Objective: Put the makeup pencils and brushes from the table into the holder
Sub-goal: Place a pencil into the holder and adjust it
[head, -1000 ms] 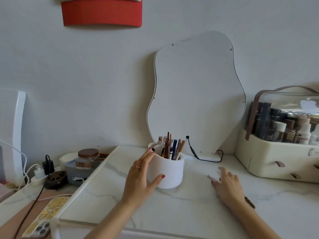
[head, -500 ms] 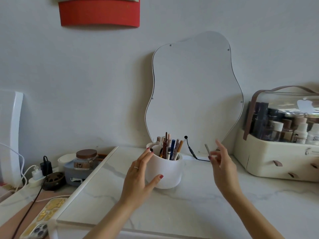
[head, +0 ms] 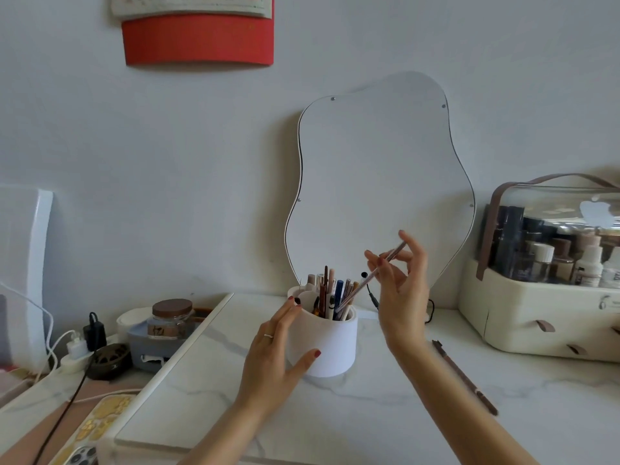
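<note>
Translucent pencil [head: 375, 275] pinched in right grip [head: 401, 280], tilted (tip down-left) into holder [head: 330, 344], left grip [head: 275, 350] open.

- White cylindrical holder [head: 330, 347], upright on the marble table, packed with pencils and brushes [head: 330, 297] standing on end, tips above the rim.
- Slim translucent pinkish pencil [head: 372, 276], tilted, lower end dipping into the holder's right side, upper end pinched above the rim.
- Long brown pencil [head: 464, 377], flat on the table right of the holder, well apart, lying diagonally.
</note>
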